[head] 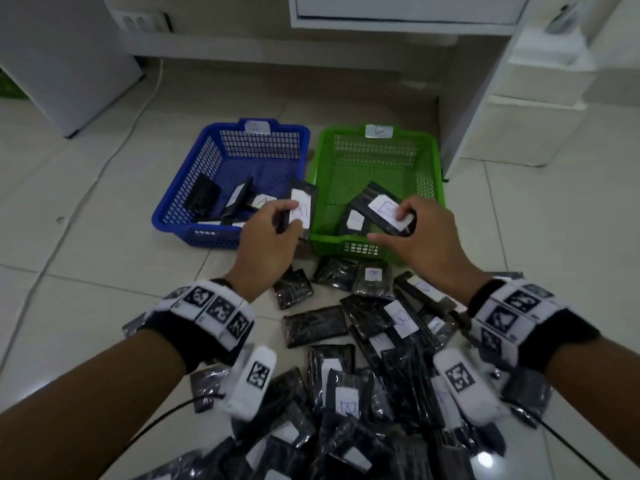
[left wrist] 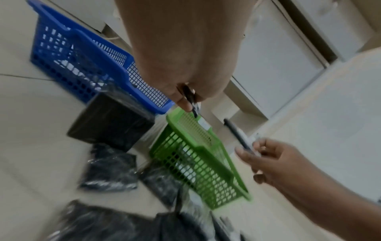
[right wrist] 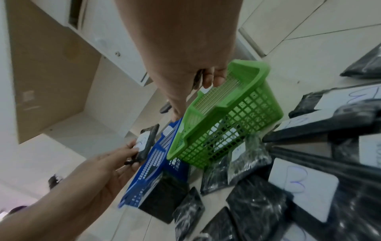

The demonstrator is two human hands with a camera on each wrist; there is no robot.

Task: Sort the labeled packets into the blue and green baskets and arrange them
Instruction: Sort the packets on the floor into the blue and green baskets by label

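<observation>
My left hand (head: 277, 226) pinches a black packet (head: 303, 206) with a white label, held upright over the gap between the two baskets. The blue basket (head: 180, 216) holds several black packets. My right hand (head: 412, 230) grips a second labeled black packet (head: 388, 211) above the near end of the green basket (head: 433, 157), where a few packets lie. In the left wrist view the left hand's packet (left wrist: 190, 97) shows edge-on between fingers. In the right wrist view the right hand's packet (right wrist: 198, 79) is mostly hidden by the palm.
A big heap of black packets (head: 363, 393), some with handwritten labels, covers the tiled floor in front of the baskets. A white cabinet (head: 502, 98) stands right behind the green basket, a white appliance (head: 69, 57) at the far left, and a cable (head: 114, 143) runs across the floor.
</observation>
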